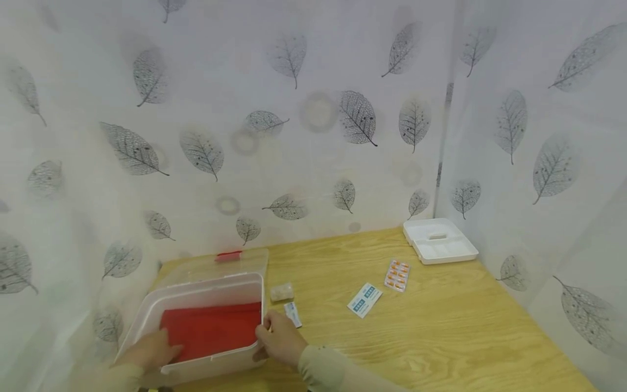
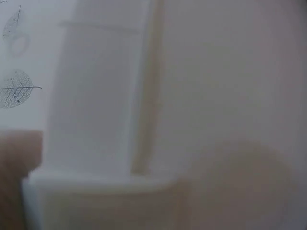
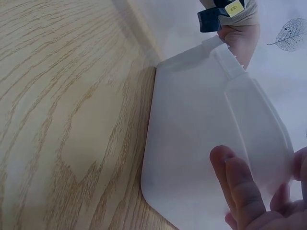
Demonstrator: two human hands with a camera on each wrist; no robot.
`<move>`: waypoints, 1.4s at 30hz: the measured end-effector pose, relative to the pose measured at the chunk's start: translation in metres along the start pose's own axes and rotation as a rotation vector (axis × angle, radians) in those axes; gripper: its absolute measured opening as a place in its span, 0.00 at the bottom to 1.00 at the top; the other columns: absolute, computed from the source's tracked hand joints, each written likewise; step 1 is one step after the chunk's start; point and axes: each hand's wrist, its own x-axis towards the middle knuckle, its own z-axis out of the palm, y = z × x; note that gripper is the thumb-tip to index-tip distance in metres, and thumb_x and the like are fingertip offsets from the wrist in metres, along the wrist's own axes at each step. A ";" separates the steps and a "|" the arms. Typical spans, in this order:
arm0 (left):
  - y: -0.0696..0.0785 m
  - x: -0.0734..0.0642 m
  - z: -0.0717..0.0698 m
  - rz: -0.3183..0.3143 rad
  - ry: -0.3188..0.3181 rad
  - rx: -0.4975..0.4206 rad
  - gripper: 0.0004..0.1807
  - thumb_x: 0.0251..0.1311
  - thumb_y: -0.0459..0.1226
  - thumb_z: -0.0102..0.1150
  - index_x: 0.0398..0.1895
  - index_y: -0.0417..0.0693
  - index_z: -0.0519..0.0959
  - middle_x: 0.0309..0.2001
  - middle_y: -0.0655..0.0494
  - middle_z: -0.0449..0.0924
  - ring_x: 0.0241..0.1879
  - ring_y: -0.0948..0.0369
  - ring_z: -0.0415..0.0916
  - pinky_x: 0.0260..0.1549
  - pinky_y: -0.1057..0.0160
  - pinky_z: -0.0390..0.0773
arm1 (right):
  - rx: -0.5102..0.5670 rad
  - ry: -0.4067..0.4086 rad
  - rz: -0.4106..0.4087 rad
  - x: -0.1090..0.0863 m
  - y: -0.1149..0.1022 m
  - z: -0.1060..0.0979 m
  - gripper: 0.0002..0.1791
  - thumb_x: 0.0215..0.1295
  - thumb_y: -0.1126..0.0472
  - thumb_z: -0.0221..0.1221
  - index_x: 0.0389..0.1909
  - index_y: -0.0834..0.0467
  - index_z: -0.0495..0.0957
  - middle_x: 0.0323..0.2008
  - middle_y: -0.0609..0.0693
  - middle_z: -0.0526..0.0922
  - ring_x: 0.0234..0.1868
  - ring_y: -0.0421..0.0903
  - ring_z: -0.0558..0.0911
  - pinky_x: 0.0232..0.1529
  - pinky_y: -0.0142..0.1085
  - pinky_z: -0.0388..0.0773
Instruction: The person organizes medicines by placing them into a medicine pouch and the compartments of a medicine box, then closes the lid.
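Note:
A translucent white plastic box stands open at the table's front left. Inside it lies a flat red piece that looks like folded cloth. My left hand reaches over the box's front left rim, its fingers over the red piece; whether they touch it cannot be told. At the front right corner, my right hand holds the box wall, with fingers along the outside and the thumb at the rim. The left wrist view is blurred and shows mostly the box wall.
Behind the box is its clear lid with a red handle. To the right lie a small pale packet, a blue-white sachet, a blue-white packet, an orange capsule blister and a white divided tray.

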 end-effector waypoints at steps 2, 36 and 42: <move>-0.001 0.000 0.000 0.006 0.024 0.015 0.24 0.58 0.41 0.59 0.40 0.20 0.73 0.36 0.31 0.79 0.39 0.36 0.78 0.42 0.39 0.75 | -0.002 -0.008 -0.008 0.000 0.000 0.000 0.10 0.66 0.64 0.52 0.25 0.60 0.63 0.26 0.54 0.74 0.21 0.57 0.85 0.24 0.45 0.81; 0.189 -0.046 0.055 0.948 0.701 -0.134 0.17 0.61 0.47 0.62 0.49 0.49 0.79 0.41 0.62 0.83 0.41 0.67 0.80 0.41 0.68 0.78 | -1.017 0.502 0.253 -0.036 0.063 -0.393 0.30 0.64 0.57 0.53 0.59 0.75 0.62 0.56 0.77 0.68 0.53 0.74 0.70 0.49 0.62 0.70; 0.202 -0.039 0.066 0.942 0.678 -0.108 0.19 0.55 0.45 0.68 0.48 0.50 0.80 0.40 0.62 0.82 0.41 0.67 0.80 0.40 0.68 0.78 | -1.142 0.530 0.179 -0.037 0.076 -0.403 0.33 0.61 0.60 0.53 0.62 0.76 0.60 0.61 0.81 0.57 0.60 0.77 0.59 0.60 0.66 0.57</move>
